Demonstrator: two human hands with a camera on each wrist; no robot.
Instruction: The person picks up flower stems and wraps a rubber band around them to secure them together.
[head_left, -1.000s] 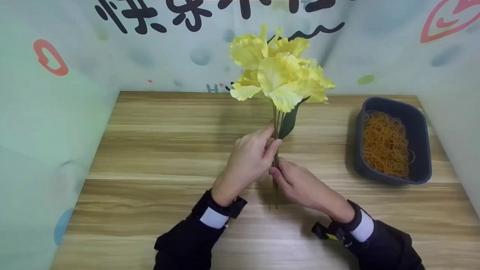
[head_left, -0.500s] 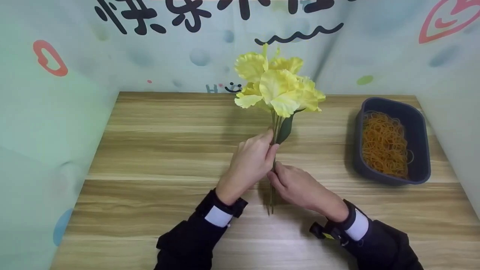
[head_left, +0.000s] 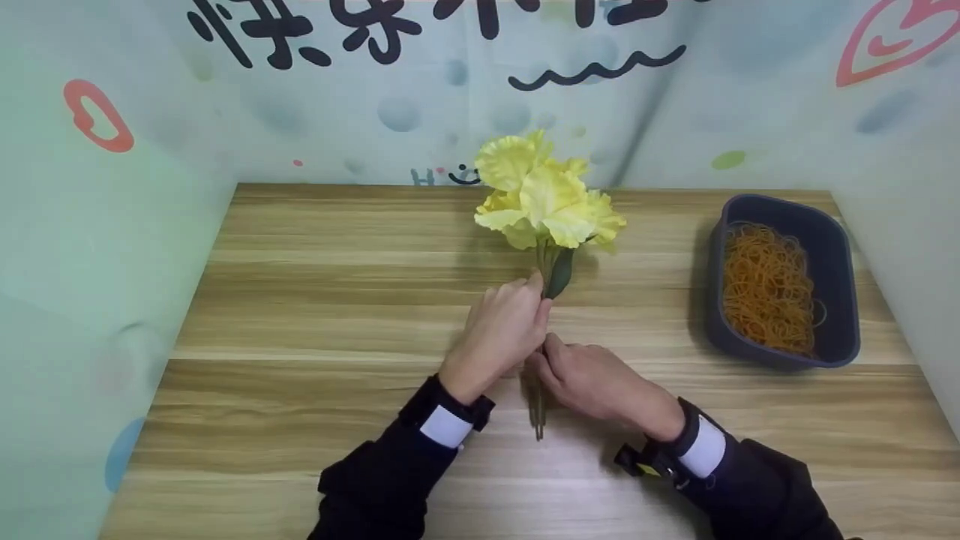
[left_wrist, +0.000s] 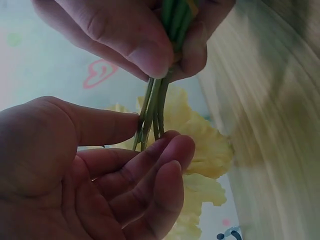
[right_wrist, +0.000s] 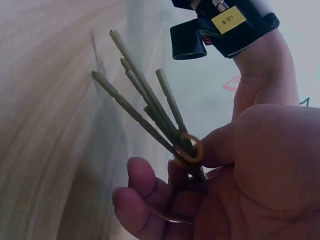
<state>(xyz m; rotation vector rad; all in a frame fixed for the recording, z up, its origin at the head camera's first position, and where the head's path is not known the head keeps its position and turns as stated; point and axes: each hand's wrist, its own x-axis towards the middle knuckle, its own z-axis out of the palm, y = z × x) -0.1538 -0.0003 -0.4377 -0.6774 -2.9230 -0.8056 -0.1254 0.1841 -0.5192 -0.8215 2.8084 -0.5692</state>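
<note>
A bunch of yellow artificial flowers [head_left: 551, 196], with a dark green leaf [head_left: 559, 274], leans away from me in the head view. My left hand [head_left: 496, 330] pinches the green stems [left_wrist: 150, 107] between thumb and fingers, just below the leaf. Lower down, my right hand [head_left: 596, 376] grips the same stems, its thumb and fingertips on an orange rubber band [right_wrist: 189, 151]. The band loops around the stems in the right wrist view; part of it is hidden by the fingers. Bare stem ends [right_wrist: 132, 75] stick out below the right hand.
A dark blue plastic box [head_left: 836, 292] with many orange rubber bands [head_left: 769, 289] stands on the right of the wooden table [head_left: 315, 315]. A printed cloth wall [head_left: 337, 120] closes off the back, and pale side walls stand left and right.
Both hands have come slightly lower and closer to me with the flowers. The blossoms have dropped from in front of the back wall's wavy line, and the hold on the stems continues.
</note>
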